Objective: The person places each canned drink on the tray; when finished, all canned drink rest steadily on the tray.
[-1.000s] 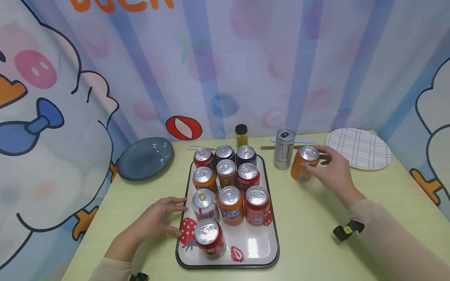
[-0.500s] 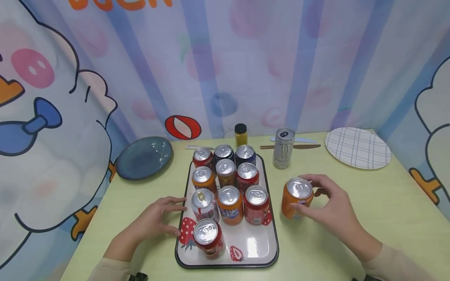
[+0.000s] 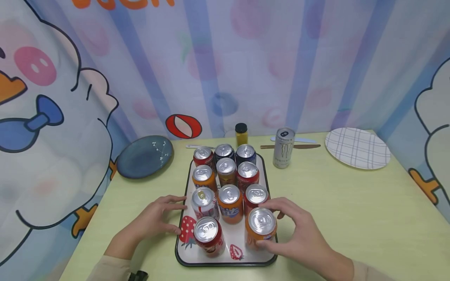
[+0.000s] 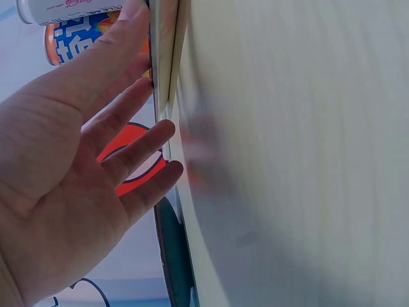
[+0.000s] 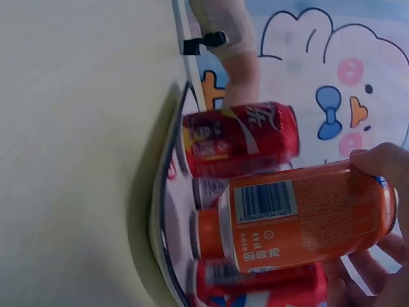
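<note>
My right hand (image 3: 302, 238) grips an orange soda can (image 3: 261, 222) upright between thumb and fingers, over the front right corner of the strawberry-print tray (image 3: 254, 258). In the right wrist view the can's base, with its barcode (image 5: 266, 200), is close over the tray. My left hand (image 3: 154, 220) is spread at the tray's left edge, fingertips right at the rim, as the left wrist view also shows. A red Coca-Cola can (image 3: 209, 239) stands at the front left of the tray. Behind it are a white can (image 3: 205, 205), an orange Fanta can (image 3: 230, 207) and a red can (image 3: 254, 195).
Several more cans fill the tray's back rows. Behind the tray stand a small yellow bottle (image 3: 241, 136) and a tall grey Monster can (image 3: 283, 148), near a brown knife (image 3: 306, 146). A dark plate (image 3: 144, 160) lies back left, a checked plate (image 3: 358, 148) back right.
My right hand has carried the orange soda can from beside the Monster can, toward me and left, to over the tray's front right corner. My left hand has stayed at the rim.
</note>
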`<state>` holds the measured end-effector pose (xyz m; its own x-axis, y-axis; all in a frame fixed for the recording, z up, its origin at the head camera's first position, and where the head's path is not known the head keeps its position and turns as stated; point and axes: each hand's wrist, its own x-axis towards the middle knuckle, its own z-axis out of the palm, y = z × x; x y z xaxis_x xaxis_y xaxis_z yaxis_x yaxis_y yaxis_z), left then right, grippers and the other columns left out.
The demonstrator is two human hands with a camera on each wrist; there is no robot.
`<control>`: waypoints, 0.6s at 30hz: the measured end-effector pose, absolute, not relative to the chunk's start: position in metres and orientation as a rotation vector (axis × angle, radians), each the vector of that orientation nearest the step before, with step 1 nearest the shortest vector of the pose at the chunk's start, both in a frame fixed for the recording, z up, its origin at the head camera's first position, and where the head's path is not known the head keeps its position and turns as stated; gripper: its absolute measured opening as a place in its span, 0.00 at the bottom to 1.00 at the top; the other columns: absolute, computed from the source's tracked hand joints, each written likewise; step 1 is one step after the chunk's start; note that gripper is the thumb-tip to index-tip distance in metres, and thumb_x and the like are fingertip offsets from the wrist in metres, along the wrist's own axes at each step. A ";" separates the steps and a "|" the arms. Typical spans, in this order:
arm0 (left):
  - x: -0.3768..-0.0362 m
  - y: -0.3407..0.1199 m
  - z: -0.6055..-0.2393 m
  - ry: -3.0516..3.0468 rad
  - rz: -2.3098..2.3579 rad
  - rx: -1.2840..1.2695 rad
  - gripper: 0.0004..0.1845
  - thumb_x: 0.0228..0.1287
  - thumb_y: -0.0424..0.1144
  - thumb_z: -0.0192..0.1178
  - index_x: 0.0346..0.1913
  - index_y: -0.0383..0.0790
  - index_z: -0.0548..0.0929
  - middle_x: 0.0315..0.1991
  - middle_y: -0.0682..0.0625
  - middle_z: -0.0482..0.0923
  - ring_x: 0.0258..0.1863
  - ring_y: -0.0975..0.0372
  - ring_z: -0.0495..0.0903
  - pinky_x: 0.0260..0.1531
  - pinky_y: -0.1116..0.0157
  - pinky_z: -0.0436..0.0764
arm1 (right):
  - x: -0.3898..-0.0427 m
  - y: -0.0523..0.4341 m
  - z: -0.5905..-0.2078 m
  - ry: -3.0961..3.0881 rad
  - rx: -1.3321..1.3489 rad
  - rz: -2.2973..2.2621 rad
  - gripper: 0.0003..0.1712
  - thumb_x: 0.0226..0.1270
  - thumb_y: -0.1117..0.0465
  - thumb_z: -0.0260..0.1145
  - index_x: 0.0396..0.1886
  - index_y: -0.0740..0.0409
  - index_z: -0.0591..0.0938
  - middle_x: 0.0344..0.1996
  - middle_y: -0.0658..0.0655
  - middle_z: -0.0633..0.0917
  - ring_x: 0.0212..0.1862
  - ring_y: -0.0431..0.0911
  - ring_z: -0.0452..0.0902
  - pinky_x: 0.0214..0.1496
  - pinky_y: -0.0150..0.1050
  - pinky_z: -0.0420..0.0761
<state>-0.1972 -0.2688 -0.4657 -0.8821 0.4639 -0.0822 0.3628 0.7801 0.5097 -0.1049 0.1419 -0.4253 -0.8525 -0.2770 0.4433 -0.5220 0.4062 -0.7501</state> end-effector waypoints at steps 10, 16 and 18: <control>-0.198 -0.269 -0.467 2.753 0.749 0.632 0.36 0.43 0.55 0.82 0.61 0.54 0.87 0.73 0.53 0.74 0.74 0.44 0.69 0.72 0.36 0.67 | -0.108 0.103 -0.447 -2.373 0.827 1.435 0.37 0.45 0.50 0.88 0.57 0.39 0.82 0.52 0.42 0.85 0.50 0.37 0.81 0.47 0.35 0.86; -0.198 -0.269 -0.466 2.754 0.755 0.606 0.36 0.43 0.54 0.83 0.60 0.55 0.87 0.73 0.53 0.74 0.74 0.44 0.68 0.72 0.35 0.67 | -0.108 0.095 -0.453 -2.388 0.802 1.440 0.38 0.44 0.51 0.89 0.57 0.40 0.82 0.54 0.40 0.84 0.52 0.37 0.82 0.47 0.38 0.88; -0.197 -0.269 -0.466 2.753 0.757 0.611 0.36 0.43 0.54 0.83 0.60 0.55 0.87 0.73 0.53 0.74 0.74 0.44 0.68 0.72 0.35 0.67 | -0.107 0.095 -0.453 -2.401 0.799 1.431 0.39 0.44 0.51 0.89 0.58 0.41 0.82 0.55 0.40 0.84 0.53 0.38 0.82 0.48 0.38 0.88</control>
<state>-0.1974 -0.2691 -0.4665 -0.8889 0.4469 -0.1002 0.3328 0.7806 0.5291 -0.1070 0.0945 -0.4532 -0.8234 -0.3333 0.4593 -0.5625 0.3729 -0.7379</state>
